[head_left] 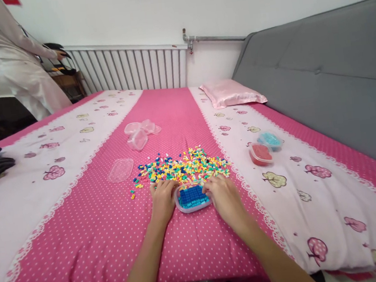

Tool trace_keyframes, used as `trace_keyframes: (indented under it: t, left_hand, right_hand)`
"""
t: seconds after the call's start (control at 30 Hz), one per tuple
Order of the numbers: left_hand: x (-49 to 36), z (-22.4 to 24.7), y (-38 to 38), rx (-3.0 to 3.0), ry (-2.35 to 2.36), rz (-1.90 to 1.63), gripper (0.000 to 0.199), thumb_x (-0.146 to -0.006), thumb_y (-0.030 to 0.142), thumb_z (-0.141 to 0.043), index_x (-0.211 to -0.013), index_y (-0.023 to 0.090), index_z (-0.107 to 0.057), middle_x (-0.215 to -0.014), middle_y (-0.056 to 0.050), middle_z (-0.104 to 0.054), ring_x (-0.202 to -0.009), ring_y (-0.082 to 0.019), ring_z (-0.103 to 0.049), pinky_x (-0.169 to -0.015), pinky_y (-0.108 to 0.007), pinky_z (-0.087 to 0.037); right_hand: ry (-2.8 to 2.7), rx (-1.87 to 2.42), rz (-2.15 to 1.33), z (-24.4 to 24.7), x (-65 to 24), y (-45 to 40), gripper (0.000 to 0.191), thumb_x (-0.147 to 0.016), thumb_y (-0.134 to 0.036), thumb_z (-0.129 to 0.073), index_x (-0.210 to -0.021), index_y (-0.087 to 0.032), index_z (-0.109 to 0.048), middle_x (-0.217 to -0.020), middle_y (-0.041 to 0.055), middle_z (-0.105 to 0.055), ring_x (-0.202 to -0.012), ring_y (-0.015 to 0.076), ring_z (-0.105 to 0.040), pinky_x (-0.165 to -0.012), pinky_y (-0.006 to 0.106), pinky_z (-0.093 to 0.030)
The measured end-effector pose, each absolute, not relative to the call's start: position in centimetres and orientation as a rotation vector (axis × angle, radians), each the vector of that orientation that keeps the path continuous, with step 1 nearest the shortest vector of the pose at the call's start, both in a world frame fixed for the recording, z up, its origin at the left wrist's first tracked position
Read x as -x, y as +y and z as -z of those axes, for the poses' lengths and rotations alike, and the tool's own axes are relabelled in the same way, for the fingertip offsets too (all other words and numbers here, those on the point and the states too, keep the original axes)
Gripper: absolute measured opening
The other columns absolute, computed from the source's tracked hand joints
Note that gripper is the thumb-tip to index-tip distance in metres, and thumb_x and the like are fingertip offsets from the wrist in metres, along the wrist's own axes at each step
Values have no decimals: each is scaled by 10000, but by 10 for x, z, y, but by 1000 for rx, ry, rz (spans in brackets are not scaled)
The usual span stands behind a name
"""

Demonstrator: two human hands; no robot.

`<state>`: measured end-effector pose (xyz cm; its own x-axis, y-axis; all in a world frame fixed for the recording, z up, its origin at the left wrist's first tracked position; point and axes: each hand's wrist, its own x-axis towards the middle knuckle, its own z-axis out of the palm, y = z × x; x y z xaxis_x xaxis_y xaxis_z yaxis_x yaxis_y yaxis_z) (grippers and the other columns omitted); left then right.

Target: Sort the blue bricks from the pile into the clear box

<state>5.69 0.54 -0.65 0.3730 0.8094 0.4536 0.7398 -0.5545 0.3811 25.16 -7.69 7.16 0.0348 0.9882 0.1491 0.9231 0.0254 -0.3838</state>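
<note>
A small clear plastic container sits on the bedspread in front of me, with dark blue pieces laid in tight rows over light blue ones. My left hand is closed at the container's left side, its fingers against the rim. At the right rim, my right hand is pinched, its fingertips over the edge of the blue rows; whatever lies between them is too small to make out. Just beyond both hands spreads a loose pile of small coloured pieces in yellow, green, blue, white and pink.
Right of the pile stand a container of red pieces and one of light blue pieces. Clear empty containers and a clear lid lie to the left. A pillow is farther back; another person stands far left.
</note>
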Motion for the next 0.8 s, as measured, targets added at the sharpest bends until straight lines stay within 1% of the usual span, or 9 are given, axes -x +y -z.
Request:
trace_keyframes:
  t: [0.1, 0.3, 0.4, 0.57, 0.8]
  left_hand:
    - [-57, 7, 5, -2504, 1419, -929, 138, -984, 304, -559, -951, 258, -684, -1007, -11, -737, -971, -220, -579, -899, -401, -277]
    - [-57, 7, 6, -2496, 1395, -947, 102, -976, 291, -579, -949, 258, -671, -1009, 3, -737, -973, -220, -577, -892, -410, -268]
    - [-57, 6, 6, -2485, 1385, -969, 99, -973, 293, -583, -941, 257, -669, -1008, 1, -739, -973, -223, -577, -891, -412, -270]
    - [-57, 8, 6, -2482, 1380, -964, 119, -982, 305, -567, -958, 253, -672, -1033, -12, -742, -989, -222, -570, -899, -417, -270]
    - [-56, 8, 7, -2484, 1389, -951, 141, -987, 299, -541, -960, 251, -670, -1031, -28, -741, -999, -231, -571, -929, -427, -280]
  right_hand:
    - [-1975, 2010, -188, -75, -248, -78, 218, -928, -118, -573, -879, -204, -767, -981, 78, -757, -1014, 255, -601, -893, 360, -349]
    - [-2039, 2158, -130, -80, -243, -76, 245, -969, -166, -540, -892, -234, -762, -923, 53, -775, -936, 221, -637, -921, 395, -285]
    - [-2054, 2197, -126, -80, -241, -73, 263, -961, -149, -537, -855, -232, -763, -877, 54, -774, -885, 208, -645, -916, 400, -271]
    - [-2070, 2241, -100, -80, -239, -70, 321, -947, -85, -485, -847, -212, -763, -863, 80, -769, -886, 213, -651, -910, 404, -260]
    - [-2092, 2222, -69, -76, -240, -71, 260, -907, -86, -530, -830, -206, -748, -825, 77, -755, -844, 192, -627, -910, 376, -257]
